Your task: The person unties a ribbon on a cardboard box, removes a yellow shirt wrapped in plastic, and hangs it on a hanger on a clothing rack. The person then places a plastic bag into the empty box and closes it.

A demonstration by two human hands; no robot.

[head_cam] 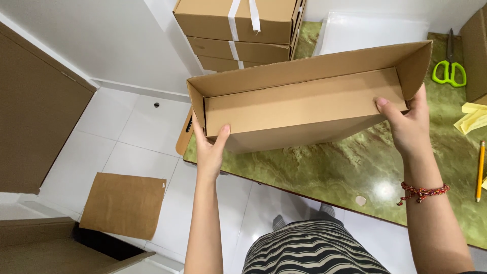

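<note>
The left hand point(209, 149) and right hand point(406, 122) are both gripping the ends of an open cardboard box point(304, 104) above the green tabletop point(350, 167).

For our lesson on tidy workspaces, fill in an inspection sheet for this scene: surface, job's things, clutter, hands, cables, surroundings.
Surface: green marbled table, glossy.
Job's things: open cardboard box, empty, held tilted above the table edge.
Clutter: green scissors, pencil, yellow paper, clear sheet, stacked boxes.
Hands: left hand and right hand grip the box's ends, fingers over the rim.
Cables: nothing seen.
Surroundings: white tiled floor, flat cardboard lying on it.
</note>
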